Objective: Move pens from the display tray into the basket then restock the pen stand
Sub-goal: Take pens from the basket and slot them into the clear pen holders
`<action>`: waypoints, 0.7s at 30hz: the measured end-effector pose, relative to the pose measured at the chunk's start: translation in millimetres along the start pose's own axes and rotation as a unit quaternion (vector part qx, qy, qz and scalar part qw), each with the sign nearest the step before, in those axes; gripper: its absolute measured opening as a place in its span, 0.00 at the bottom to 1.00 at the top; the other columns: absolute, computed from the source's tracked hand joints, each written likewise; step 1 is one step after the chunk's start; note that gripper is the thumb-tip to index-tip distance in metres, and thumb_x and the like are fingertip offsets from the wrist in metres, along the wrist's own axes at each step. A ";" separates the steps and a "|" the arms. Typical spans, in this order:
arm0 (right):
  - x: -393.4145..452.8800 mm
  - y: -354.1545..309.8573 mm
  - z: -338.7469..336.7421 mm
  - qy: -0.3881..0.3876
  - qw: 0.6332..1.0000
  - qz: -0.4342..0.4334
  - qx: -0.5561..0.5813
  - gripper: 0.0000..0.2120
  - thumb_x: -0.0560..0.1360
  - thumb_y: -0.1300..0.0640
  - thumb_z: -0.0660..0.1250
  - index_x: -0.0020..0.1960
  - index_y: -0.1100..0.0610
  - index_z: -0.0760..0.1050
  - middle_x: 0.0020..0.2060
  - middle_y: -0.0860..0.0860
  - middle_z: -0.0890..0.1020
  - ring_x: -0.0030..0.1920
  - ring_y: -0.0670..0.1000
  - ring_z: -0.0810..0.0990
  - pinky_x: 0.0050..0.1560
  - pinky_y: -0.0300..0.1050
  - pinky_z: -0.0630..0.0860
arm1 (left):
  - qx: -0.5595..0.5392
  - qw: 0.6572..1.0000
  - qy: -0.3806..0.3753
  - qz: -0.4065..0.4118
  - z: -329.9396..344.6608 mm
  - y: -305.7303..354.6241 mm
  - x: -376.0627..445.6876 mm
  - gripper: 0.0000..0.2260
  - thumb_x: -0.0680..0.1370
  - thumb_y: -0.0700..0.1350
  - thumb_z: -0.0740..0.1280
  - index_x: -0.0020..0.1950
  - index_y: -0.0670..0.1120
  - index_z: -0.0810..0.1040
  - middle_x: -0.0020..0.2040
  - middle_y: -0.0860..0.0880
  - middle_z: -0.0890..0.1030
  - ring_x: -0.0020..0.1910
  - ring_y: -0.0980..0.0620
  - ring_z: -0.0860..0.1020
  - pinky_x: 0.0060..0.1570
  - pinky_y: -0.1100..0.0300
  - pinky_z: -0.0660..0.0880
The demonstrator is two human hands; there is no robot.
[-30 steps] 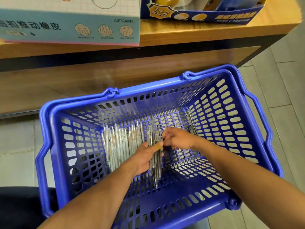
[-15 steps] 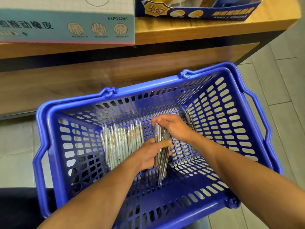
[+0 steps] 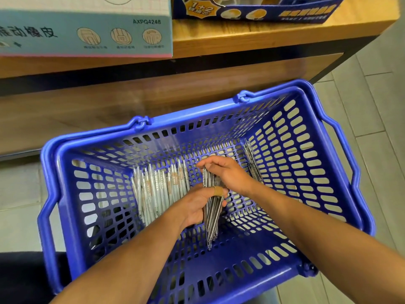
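- The step in hand looks like gathering a bundle of pens (image 3: 211, 207) inside the blue basket (image 3: 328, 163); squaring the tips together before lifting would keep any from slipping through the slots.
- The left hand (image 3: 197, 207) is curled around the bundle's middle, a taped finger across it.
- The right hand (image 3: 228, 174) pinches the bundle's upper ends, fingers bent over them.
- More white pens (image 3: 160, 187) lie on the basket floor just left of the hands; a few dark pens (image 3: 252, 159) lean against the right wall.
- No pen stand is in view.
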State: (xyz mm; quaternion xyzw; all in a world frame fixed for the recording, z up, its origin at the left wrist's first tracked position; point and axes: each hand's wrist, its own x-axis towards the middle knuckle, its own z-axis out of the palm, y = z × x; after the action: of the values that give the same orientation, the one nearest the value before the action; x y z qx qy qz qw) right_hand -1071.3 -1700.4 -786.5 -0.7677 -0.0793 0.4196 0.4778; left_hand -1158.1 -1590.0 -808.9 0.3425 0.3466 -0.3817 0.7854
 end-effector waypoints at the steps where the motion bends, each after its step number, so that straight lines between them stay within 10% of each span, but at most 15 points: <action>1: 0.8 2.6 -4.4 0.011 1.000 0.009 0.014 0.10 0.81 0.54 0.60 0.57 0.49 0.80 0.55 0.48 0.83 0.57 0.50 0.80 0.59 0.47 0.77 | 0.004 1.000 -0.003 0.001 -0.8 1.1 0.3 0.03 0.72 0.38 0.74 0.41 0.39 0.83 0.35 0.45 0.82 0.33 0.51 0.81 0.33 0.59 0.78; 6: 5.0 42.6 -46.0 0.177 0.921 0.203 -0.282 0.15 0.79 0.54 0.65 0.63 0.58 0.71 0.53 0.54 0.81 0.52 0.57 0.80 0.49 0.49 0.77 | -0.022 1.000 -0.014 0.018 -6.2 8.0 -0.8 0.01 0.69 0.40 0.75 0.38 0.43 0.86 0.38 0.45 0.82 0.35 0.51 0.81 0.38 0.57 0.79; 12: -2.1 68.5 -46.7 0.106 0.797 0.286 -0.522 0.15 0.78 0.61 0.65 0.64 0.62 0.69 0.51 0.57 0.81 0.51 0.57 0.81 0.43 0.48 0.77 | -0.040 0.999 0.019 0.022 -8.9 4.6 0.2 0.04 0.75 0.35 0.68 0.41 0.39 0.79 0.35 0.45 0.79 0.31 0.51 0.80 0.35 0.58 0.79; 21: 0.6 59.9 -44.7 0.102 0.823 0.255 -0.497 0.20 0.80 0.53 0.63 0.65 0.64 0.66 0.53 0.58 0.79 0.51 0.58 0.81 0.43 0.48 0.78 | -0.020 0.999 0.049 0.012 -3.3 4.0 0.1 0.19 0.74 0.37 0.73 0.62 0.36 0.72 0.38 0.44 0.79 0.33 0.51 0.79 0.36 0.56 0.78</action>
State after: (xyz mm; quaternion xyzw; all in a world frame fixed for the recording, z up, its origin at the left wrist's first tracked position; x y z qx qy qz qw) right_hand -1055.5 -1761.8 -826.2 -0.9326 -0.0295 0.3490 -0.0872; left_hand -1155.7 -1585.5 -809.7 0.3493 0.3883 -0.3474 0.7788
